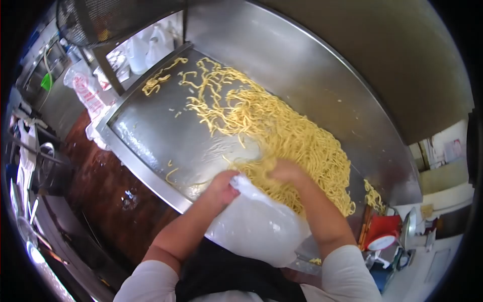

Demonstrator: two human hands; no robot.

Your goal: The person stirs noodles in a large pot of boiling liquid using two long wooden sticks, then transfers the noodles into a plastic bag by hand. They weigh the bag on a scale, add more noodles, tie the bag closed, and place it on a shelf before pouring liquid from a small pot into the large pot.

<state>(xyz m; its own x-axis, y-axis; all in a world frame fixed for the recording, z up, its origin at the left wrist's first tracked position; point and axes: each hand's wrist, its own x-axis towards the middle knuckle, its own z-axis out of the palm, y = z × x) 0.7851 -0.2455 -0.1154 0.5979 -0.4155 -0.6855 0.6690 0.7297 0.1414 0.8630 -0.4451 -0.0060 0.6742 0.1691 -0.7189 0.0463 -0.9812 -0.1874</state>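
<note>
Stainless steel work table point(151, 136) with raised back wall point(322, 75), surface shiny and wet-looking. Floor point(100, 186) reddish-brown, glistening, past the table's left edge. White jugs point(146, 50) and a printed plastic bag point(85, 90) beyond the far-left corner. Dark wire rack point(100, 20) above. Red-and-white container point(381, 234) off the right end. Light bright, even.

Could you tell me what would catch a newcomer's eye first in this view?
The big heap of yellow noodles spread across the steel table stands out at once, filling its middle and far side. At the near edge, the left hand grips the rim of a white plastic bag, while the right hand is buried in the noodles just above the bag's mouth.
</note>
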